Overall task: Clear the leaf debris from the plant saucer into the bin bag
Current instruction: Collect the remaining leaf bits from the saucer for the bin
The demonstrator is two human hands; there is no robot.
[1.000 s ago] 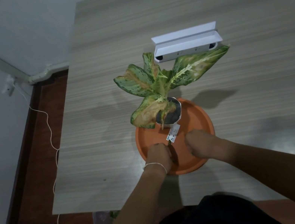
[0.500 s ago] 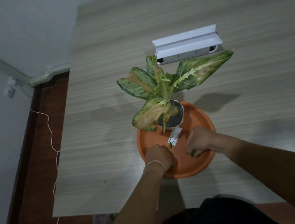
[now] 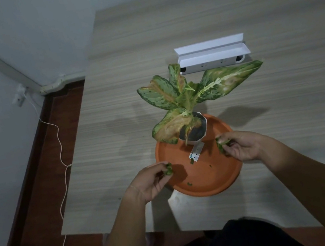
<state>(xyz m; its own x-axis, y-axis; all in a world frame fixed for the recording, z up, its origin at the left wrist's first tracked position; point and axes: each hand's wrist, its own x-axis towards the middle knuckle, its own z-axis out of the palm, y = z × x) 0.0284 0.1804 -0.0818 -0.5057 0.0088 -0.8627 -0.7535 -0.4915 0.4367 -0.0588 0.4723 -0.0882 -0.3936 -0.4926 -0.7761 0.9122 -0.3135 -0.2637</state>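
An orange plant saucer (image 3: 209, 182) sits on the wooden table near its front edge. In its far part stands a small white pot (image 3: 198, 130) with a speckled green plant (image 3: 187, 94). My left hand (image 3: 152, 182) hovers over the saucer's left rim, fingers pinched on a clump of green leaf debris (image 3: 168, 169). At the right rim, my right hand (image 3: 240, 146) is raised and pinches more leaf bits (image 3: 221, 145). A few small green scraps (image 3: 189, 183) and a white label (image 3: 195, 153) still lie in the saucer. No bin bag is clearly visible.
A white open box (image 3: 212, 56) lies on the table (image 3: 125, 129) behind the plant. To the left the table ends above a red-brown floor (image 3: 41, 166), where a white cable (image 3: 59, 169) runs from a wall socket.
Both hands have lifted off the saucer floor and moved apart, left to the left rim, right to the right rim, each now holding pinched leaf debris.
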